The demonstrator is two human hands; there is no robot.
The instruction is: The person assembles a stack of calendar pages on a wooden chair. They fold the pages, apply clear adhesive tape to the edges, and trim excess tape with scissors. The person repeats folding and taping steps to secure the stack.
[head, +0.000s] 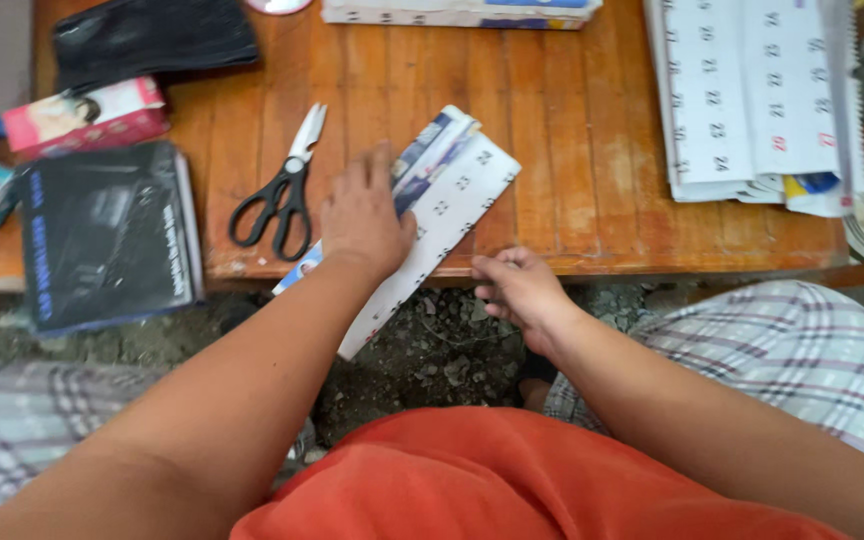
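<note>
Well, I see the wooden table (552, 120) fill the top of the frame, its far side cut off. A big calendar (752, 90) lies at upper right, partly out of view. A dark book (102, 235) sits at left. My left hand (362, 220) presses flat, fingers spread, on a folded calendar strip (447, 205) in the middle, hiding part of it. My right hand (517, 290) curls at the table edge; I cannot tell if it holds anything. Black scissors (277, 195) lie just left.
</note>
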